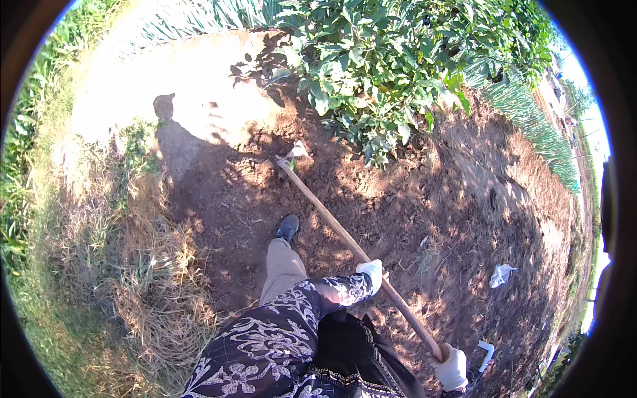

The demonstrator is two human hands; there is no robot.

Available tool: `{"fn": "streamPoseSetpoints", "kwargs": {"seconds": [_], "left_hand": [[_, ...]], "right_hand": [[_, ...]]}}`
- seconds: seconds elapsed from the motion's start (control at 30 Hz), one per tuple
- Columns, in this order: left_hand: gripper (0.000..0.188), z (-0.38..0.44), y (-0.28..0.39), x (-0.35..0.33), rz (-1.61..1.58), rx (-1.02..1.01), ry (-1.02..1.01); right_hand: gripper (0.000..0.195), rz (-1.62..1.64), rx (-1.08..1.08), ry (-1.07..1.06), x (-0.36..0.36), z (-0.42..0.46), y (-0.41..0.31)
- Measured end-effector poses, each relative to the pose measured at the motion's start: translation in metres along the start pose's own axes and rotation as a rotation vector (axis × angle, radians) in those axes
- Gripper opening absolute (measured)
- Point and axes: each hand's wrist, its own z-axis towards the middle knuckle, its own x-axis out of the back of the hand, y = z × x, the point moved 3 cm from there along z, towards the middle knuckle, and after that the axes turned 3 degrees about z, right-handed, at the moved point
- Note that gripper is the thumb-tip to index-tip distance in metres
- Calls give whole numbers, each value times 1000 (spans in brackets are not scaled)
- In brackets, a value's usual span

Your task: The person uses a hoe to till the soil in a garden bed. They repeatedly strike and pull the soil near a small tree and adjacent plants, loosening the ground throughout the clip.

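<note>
Both hands wear whitish work gloves. My left hand [371, 276] is closed around the middle of the long wooden handle of a hoe [331, 219]. At lower right, my right hand [451, 369] grips the handle's near end. The handle slants up and left to the hoe's head [294, 153], which is at the broken brown soil [254, 174] below a leafy bush; glare and small size hide whether its edge is in the ground. A dark shoe [287, 228] stands on the soil left of the handle.
A broad-leaved bush bearing dark fruit [368, 74] overhangs the soil. Dry grass [159, 298] borders it at left. Rows of narrow-leaved plants [542, 134] run at upper right. A white plastic scrap [501, 275] and a white pipe elbow [486, 354] lie at right.
</note>
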Motion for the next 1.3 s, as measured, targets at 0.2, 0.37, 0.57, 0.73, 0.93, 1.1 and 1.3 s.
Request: {"fn": "streamPoseSetpoints", "kwargs": {"seconds": [0.2, 0.37, 0.57, 0.73, 0.93, 1.1, 1.3], "left_hand": [[14, -48, -28, -39, 67, -76, -177], [17, -28, 14, -25, 81, -155, -167], [12, 38, 54, 110, -11, -202, 14], [16, 48, 110, 217, 294, -333, 109], [11, -49, 233, 191, -411, -542, 179], [9, -89, 370, 193, -367, -1067, 94], [12, -77, 379, 141, -317, -1151, 103]], "right_hand": [[23, 98, 67, 37, 33, -40, 16], [25, 343, -111, -119, 6, -11, 22], [34, -40, 178, -374, -39, 55, -50], [31, -116, 510, -237, -83, 95, -88], [28, -24, 787, -57, -120, 170, -147], [30, 62, 859, -45, -120, 198, -247], [36, 53, 640, -172, -141, 197, -270]]}}
